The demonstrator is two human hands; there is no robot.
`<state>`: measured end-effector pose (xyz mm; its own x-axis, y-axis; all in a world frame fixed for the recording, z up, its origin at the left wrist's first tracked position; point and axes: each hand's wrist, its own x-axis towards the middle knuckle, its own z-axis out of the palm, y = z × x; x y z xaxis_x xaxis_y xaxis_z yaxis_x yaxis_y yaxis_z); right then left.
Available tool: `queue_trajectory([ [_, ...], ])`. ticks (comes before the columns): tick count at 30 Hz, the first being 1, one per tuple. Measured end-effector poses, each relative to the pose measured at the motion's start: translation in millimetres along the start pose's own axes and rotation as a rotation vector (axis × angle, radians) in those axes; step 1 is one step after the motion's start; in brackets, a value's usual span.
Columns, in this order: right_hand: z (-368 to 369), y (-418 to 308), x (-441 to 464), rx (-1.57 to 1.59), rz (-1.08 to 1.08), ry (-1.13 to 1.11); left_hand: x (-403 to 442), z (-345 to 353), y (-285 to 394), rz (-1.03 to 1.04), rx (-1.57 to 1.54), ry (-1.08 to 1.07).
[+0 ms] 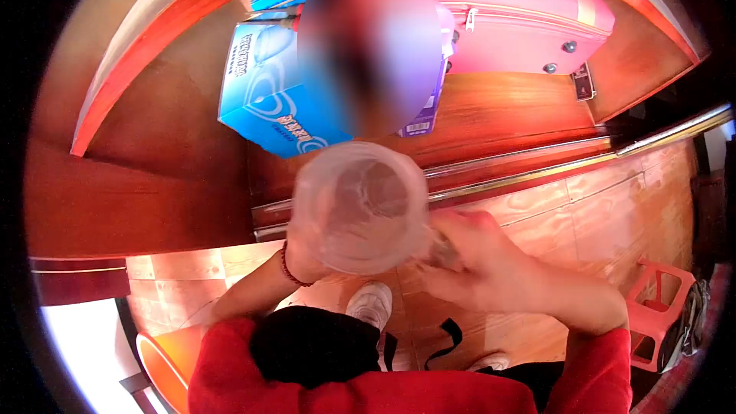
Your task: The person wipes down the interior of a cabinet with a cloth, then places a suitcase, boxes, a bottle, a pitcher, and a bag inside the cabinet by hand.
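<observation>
A translucent plastic cup-like container (364, 218), round and pale, is held up in front of my body, its wide round end toward the camera. My left hand (310, 241) is closed around its left side, with the fingers mostly hidden behind the plastic. On the other side, my right hand (479, 261) has its fingers curled at the container's right edge. A small greyish patch shows between those fingers, too blurred to name. A dark beaded bracelet (287, 267) circles my left wrist.
On the wooden shelf (506, 107) ahead stand a blue box (268, 100), a purple box (422, 115) and a pink suitcase (521, 19). A pink plastic stool (659, 310) stands on the tiled floor at right. An orange container (165, 364) is at lower left.
</observation>
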<state>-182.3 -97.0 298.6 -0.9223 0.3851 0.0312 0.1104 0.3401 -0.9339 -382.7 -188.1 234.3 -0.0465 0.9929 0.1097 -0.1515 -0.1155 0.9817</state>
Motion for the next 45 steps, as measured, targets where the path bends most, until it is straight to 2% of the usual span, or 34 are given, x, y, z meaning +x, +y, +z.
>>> queue_trajectory([
  [1,-4,-1,-10,0.03,0.021,0.048,7,3,-12,0.005,-0.366,0.0],
  [2,-13,-9,-19,0.055,0.094,0.088,19,6,-6,0.217,0.248,-0.116],
  [3,-18,-7,-30,0.048,0.098,0.087,27,11,-13,0.238,0.402,-0.158],
  [5,-28,-4,-49,0.311,0.325,0.214,43,22,-27,0.302,0.708,-0.236],
  [6,-34,0,-52,0.305,0.327,0.213,53,35,-19,0.408,0.71,-0.201],
  [7,-38,6,-56,0.354,0.314,0.312,62,47,-15,0.514,0.71,-0.166],
  [8,-41,11,-57,0.404,0.298,0.413,73,53,-20,0.571,0.765,-0.134],
  [9,-45,16,-54,0.399,0.298,0.418,82,58,-24,0.577,0.761,-0.136],
  [12,-67,38,-35,0.399,0.318,0.511,103,72,-45,0.275,0.533,-0.108],
  [14,-84,50,-24,0.196,0.347,0.454,112,77,-53,0.336,0.576,-0.042],
  [15,-86,55,-18,0.194,0.343,0.454,115,79,-55,0.39,0.621,0.025],
  [17,-84,68,-6,0.406,0.261,0.525,119,78,-58,0.345,0.604,0.031],
  [19,-88,74,5,0.343,0.278,0.5,121,75,-67,0.378,0.691,0.097],
  [21,-92,79,14,0.427,0.327,0.434,123,74,-70,0.384,0.736,0.134],
  [23,-97,90,20,0.413,0.323,0.424,120,76,-68,0.281,0.639,0.135],
  [27,-106,93,31,0.426,0.319,0.404,121,77,-73,0.229,0.55,0.157],
  [28,-110,105,33,0.428,0.294,0.402,123,74,-77,0.292,0.681,0.174],
  [30,-112,114,35,0.462,0.252,0.429,122,73,-79,0.299,0.764,0.161],
  [31,-112,112,35,0.493,0.238,0.461,120,74,-81,0.241,0.702,0.169],
  [32,-111,105,36,0.461,0.262,0.446,118,75,-82,0.292,0.789,0.167],
  [33,-111,105,40,0.425,0.26,0.428,116,76,-83,0.349,0.871,0.159],
  [35,-108,114,40,0.351,0.222,0.392,111,76,-91,0.31,0.834,0.115],
  [36,-101,114,29,0.379,0.271,0.41,108,76,-94,0.328,0.852,0.106],
  [37,-95,114,18,0.328,0.231,0.486,105,75,-98,0.391,0.943,0.11],
  [40,-84,112,-10,0.132,0.1,0.683,88,83,-93,0.262,0.709,-0.014],
  [41,-78,115,-20,0.056,0.057,0.742,77,85,-92,0.099,0.676,-0.08],
  [42,-67,118,-44,0.035,0.096,0.693,66,88,-95,-0.061,0.647,-0.141],
  [43,-57,122,-68,0.012,0.133,0.642,53,92,-101,-0.091,0.629,-0.168],
  [45,-11,157,-115,-0.185,0.404,0.404,28,99,-117,-0.159,0.589,-0.404],
])
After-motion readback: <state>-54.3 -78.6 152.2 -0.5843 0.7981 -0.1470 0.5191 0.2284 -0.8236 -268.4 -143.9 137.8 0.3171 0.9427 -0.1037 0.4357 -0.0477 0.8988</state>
